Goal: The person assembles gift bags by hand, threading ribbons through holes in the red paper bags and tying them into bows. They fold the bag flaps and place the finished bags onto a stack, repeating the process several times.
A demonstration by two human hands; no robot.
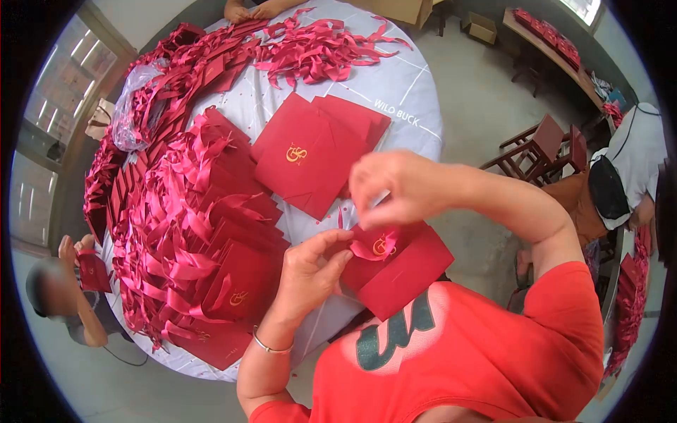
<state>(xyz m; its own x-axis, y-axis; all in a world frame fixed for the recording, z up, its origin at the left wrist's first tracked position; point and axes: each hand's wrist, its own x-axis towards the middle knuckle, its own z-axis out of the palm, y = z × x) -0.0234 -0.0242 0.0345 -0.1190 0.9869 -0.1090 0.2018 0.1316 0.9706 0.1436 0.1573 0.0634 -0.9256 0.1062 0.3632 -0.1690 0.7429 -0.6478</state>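
I hold a red folded card point(403, 266) with a gold emblem in front of my chest, tilted. My left hand point(310, 271) grips its left edge, thumb and fingers pinched on the card. My right hand point(395, 189) comes in from above and pinches a red ribbon point(372, 247) looped over the card's emblem. On the round table point(402, 92) just beyond lies a small stack of the same red cards point(310, 155) without ribbons.
A large heap of ribboned cards point(190, 233) covers the table's left side, loose red ribbons point(321, 49) lie at the far side. Another person sits at the left point(63, 296), another at the right point(627, 169), and hands point(250, 10) show at the far edge. Wooden chairs point(539, 148) stand right.
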